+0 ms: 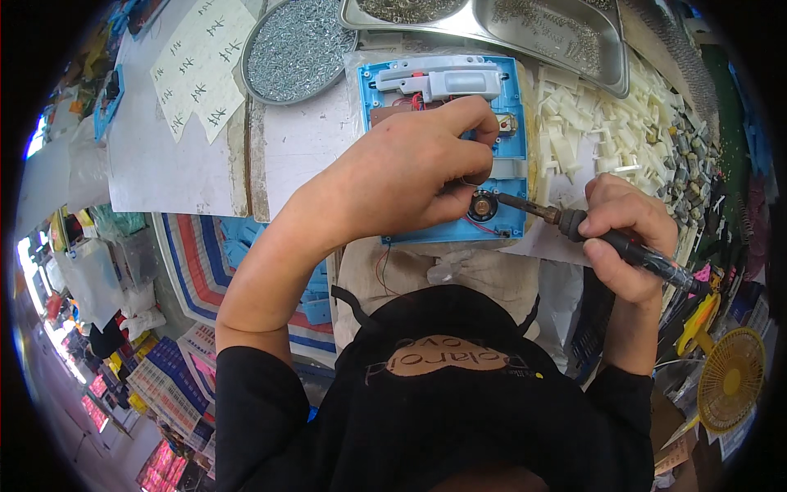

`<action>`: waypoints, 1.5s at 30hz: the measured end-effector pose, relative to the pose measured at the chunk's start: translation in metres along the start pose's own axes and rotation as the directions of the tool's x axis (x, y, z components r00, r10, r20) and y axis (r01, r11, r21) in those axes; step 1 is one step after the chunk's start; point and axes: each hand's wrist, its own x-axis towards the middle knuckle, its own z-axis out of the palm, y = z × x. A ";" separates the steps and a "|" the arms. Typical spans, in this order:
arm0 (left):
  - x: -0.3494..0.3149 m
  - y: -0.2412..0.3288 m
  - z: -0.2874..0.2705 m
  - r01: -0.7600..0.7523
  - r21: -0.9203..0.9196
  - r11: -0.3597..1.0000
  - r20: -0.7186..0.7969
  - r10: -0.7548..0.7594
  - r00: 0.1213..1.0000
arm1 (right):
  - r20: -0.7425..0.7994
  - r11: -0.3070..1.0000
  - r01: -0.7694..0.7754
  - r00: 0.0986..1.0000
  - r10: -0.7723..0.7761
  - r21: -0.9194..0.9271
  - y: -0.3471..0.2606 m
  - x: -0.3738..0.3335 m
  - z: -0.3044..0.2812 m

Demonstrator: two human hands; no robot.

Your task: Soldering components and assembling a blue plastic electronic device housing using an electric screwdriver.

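My right hand (630,238) is wrapped round the dark handle of a soldering iron (537,211). Its tip points left, at the rim of a small round black speaker (484,207); whether it touches cannot be told. The speaker sits in the lower right part of a blue plastic housing (418,233), with thin red and dark wires beside it. Over the housing, my left hand (418,164) is closed, thumb and fingers pinched just above the speaker; what they hold is too small to make out. A white-grey plastic part (447,79) lies across the housing's far end.
A round tray of small silvery pieces (293,49) stands far left, near marked paper (201,70). A steel compartment tray (566,67) stands at the back. White plastic parts (566,123) and small metal motors (689,152) are heaped right. A yellow fan (731,380) is lower right.
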 end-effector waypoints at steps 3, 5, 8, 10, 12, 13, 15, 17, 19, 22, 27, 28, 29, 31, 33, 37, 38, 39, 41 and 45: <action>0.000 0.001 -0.001 -0.003 0.016 1.000 0.011 0.003 1.000 | 0.014 1.000 0.012 1.000 -0.012 -0.021 0.001 0.002 0.001; 0.000 0.000 -0.001 -0.008 0.021 1.000 0.017 0.007 1.000 | 0.012 0.999 0.007 1.000 -0.007 -0.033 0.000 0.002 0.001; 0.000 0.001 -0.001 -0.015 0.035 0.999 0.015 0.015 1.000 | 0.013 1.000 -0.005 1.000 0.005 -0.025 0.000 0.003 0.001; 0.000 0.001 -0.001 -0.022 0.040 0.999 0.016 0.021 1.000 | 0.014 1.000 -0.010 1.000 0.010 -0.026 0.000 0.003 0.001; 0.000 0.000 -0.001 -0.025 0.042 0.999 0.019 0.024 1.000 | 0.018 0.999 -0.007 1.000 0.007 -0.037 0.000 0.004 0.002; 0.000 0.000 -0.001 -0.030 0.048 0.998 0.018 0.029 0.999 | 0.021 0.999 -0.008 1.000 0.009 -0.038 0.000 0.004 0.002; 0.001 0.001 -0.001 -0.039 0.059 0.998 0.015 0.038 0.999 | 0.028 0.999 -0.010 1.000 0.011 -0.040 0.000 0.005 0.002; 0.001 0.001 -0.001 -0.041 0.071 0.997 0.020 0.040 0.999 | 0.037 0.999 -0.011 0.999 0.013 -0.043 0.000 0.007 0.003; 0.001 0.002 -0.001 -0.042 0.080 0.996 0.026 0.040 0.999 | 0.046 0.999 -0.013 0.999 0.015 -0.048 -0.001 0.008 0.004; 0.001 0.002 -0.002 -0.039 0.092 0.995 0.035 0.036 0.999 | 0.054 0.998 -0.016 0.998 0.019 -0.066 -0.003 0.009 0.003; 0.001 0.005 -0.002 -0.028 0.109 0.994 0.042 0.023 0.999 | 0.030 0.996 0.017 0.999 -0.015 -0.085 -0.004 0.007 -0.001; 0.001 0.005 -0.002 -0.030 0.111 0.993 0.039 0.026 0.999 | 0.026 0.996 0.011 1.000 -0.009 -0.090 -0.005 0.006 -0.003; 0.001 0.004 -0.002 -0.032 0.114 0.993 0.036 0.028 0.999 | 0.022 0.995 0.006 1.000 -0.004 -0.095 -0.007 0.003 -0.006; 0.001 0.004 -0.001 -0.034 0.119 0.992 0.033 0.030 0.999 | 0.001 0.996 0.004 1.000 -0.004 -0.089 -0.008 0.000 -0.010; 0.001 0.005 -0.001 -0.033 0.123 0.992 0.030 0.030 0.999 | -0.030 0.998 0.012 0.999 -0.014 -0.066 -0.007 -0.003 -0.012; 0.000 0.005 -0.001 -0.009 0.101 0.995 0.032 0.006 0.999 | -0.043 0.998 0.020 0.999 -0.022 -0.066 -0.010 -0.006 -0.015; 0.000 0.005 -0.002 0.002 0.088 0.996 0.036 -0.005 0.999 | -0.038 0.997 0.025 0.999 -0.028 -0.068 -0.011 -0.005 -0.015; -0.001 0.007 -0.003 0.015 0.076 0.997 0.039 -0.019 0.999 | -0.032 0.997 0.032 0.999 -0.034 -0.067 -0.011 -0.005 -0.015; -0.002 0.009 -0.003 0.037 0.052 0.998 0.008 -0.037 0.999 | -0.032 0.998 0.036 0.999 -0.037 -0.051 -0.010 -0.004 -0.014; -0.004 0.016 0.001 0.066 0.062 0.996 -0.026 -0.065 0.998 | -0.007 0.998 0.040 0.999 -0.040 -0.051 -0.009 -0.002 -0.010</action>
